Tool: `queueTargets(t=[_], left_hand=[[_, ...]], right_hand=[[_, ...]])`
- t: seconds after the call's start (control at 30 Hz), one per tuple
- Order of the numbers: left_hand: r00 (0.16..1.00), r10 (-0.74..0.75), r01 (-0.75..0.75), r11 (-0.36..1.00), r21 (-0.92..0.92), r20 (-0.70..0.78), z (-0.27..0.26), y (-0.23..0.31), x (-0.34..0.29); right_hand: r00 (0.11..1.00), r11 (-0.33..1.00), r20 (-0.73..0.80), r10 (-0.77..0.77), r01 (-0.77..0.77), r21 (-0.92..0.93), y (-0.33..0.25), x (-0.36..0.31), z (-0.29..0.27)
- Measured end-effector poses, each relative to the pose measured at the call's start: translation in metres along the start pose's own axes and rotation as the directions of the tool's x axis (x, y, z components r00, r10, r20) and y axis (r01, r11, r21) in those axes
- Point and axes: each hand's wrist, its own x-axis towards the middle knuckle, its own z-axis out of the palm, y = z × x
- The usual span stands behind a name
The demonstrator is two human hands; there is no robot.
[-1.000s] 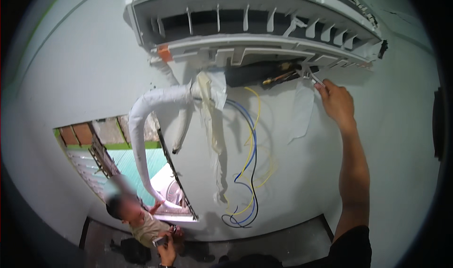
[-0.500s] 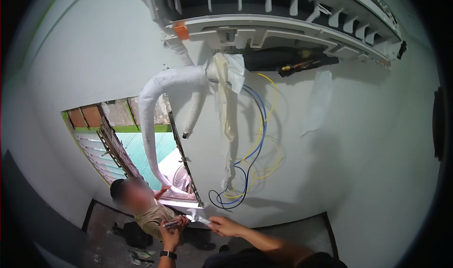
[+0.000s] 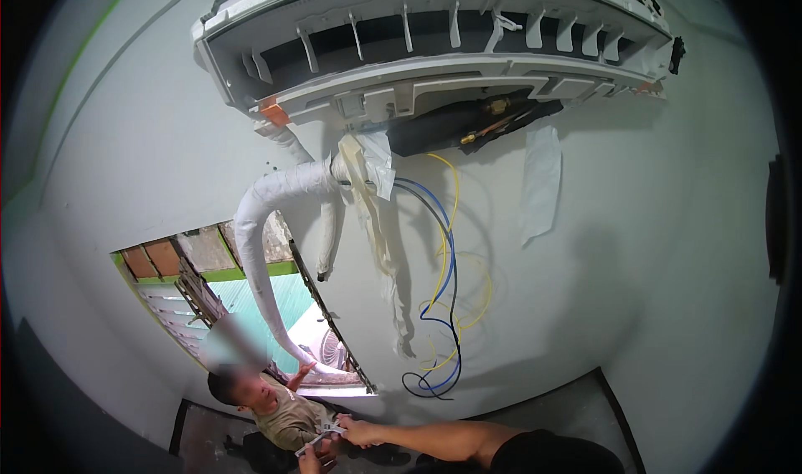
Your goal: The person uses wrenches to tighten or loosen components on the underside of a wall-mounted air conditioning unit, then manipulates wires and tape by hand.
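Observation:
My right hand (image 3: 359,430) reaches down and to the left from the lower edge, on a bare forearm with a black sleeve. Its fingers close on a small pale object (image 3: 324,434), which a co-worker's raised hand (image 3: 311,459) also touches. What the object is I cannot make out. The co-worker (image 3: 280,407) stands below me by the window opening. My left hand is out of sight. Above, a white wall air conditioner (image 3: 434,81) hangs tilted open, with brass pipe fittings (image 3: 493,111) showing beneath it.
A white wrapped pipe (image 3: 259,248) curves from the unit down through the window opening (image 3: 242,299). Loose cream wrapping tape (image 3: 380,232) and blue, yellow and black wires (image 3: 447,307) hang down the wall. A clear plastic strip (image 3: 540,182) dangles at the right.
My right hand left the unit's underside and came down to the co-worker's raised hand. My view has shifted, so the unit sits higher and larger.

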Motion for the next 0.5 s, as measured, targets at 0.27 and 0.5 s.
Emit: queueTargets(t=[0.27,0.5], left_hand=[[0.983,-0.011,0.052,0.973,-0.223,0.182,0.013,-0.019,0.013],[0.989,-0.133,0.143,0.846,-0.513,0.057,0.021,-0.017,0.014]], right_hand=[[0.993,0.994,0.116,-0.034,0.045,-0.1,0.004,0.004,-0.019],[0.99,0.973,0.142,0.01,0.023,-0.231,0.019,0.026,-0.008]])
